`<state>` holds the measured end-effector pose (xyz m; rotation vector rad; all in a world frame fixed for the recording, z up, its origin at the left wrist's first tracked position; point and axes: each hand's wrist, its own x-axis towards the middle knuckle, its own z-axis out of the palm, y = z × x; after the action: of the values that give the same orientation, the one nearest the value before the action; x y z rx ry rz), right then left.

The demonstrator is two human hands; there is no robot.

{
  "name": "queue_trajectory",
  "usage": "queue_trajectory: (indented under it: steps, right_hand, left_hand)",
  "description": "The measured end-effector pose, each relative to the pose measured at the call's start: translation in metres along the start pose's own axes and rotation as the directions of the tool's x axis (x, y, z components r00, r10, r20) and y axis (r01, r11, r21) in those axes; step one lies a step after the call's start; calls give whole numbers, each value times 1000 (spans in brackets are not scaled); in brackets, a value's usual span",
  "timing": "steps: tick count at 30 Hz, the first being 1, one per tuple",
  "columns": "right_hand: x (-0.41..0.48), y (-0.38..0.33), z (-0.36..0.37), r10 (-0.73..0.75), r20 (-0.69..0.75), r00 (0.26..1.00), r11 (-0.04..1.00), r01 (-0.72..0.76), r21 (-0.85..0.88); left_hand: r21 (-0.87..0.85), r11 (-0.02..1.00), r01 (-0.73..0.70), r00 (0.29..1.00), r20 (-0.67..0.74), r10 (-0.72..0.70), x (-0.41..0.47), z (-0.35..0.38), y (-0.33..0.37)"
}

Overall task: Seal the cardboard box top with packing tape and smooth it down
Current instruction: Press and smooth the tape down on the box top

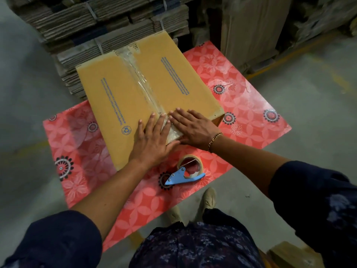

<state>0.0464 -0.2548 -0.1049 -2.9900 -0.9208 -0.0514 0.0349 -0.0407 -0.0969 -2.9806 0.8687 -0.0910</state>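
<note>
Lowest in the frame we see our own dark sleeves and patterned clothing, with our shoes on the grey floor just below centre. A little higher, the tape dispenser (188,172) with its blue handle lies on the red flowered tabletop (249,113), just below the box and touched by neither hand.

Above it, both hands are spread flat with the palms down, gripping nothing. Our left hand (152,140) presses on the near end of the cardboard box (119,105) left of the centre seam, its fingers reaching onto the clear tape (143,82). Our right hand (193,127), with a chain bracelet at the wrist, lies just beside it on the right, thumb down at the box's near edge.

The box sits at the centre of the frame, its flaps closed, with the strip of tape running from our hands up to the far edge at upper centre. Stacks of flattened cartons (92,22) fill the upper left.

We judge the taping done and the smoothing under way at the near end. The next move calls for sliding both flat palms up along the seam with steady pressure, pushing out the wrinkles that glint in the tape farther up.
</note>
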Motion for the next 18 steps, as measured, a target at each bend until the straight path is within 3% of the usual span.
queue_trajectory:
  steps: [11,18]
  right_hand:
    - [1,11,-10,-75,19,997,996,74,44]
    - [2,15,-7,-94,45,995,995,92,48]
  left_hand:
    - [22,999,50,978,203,-53,2,-6,5]
    - [64,979,195,968,146,-203,-6,-9,17]
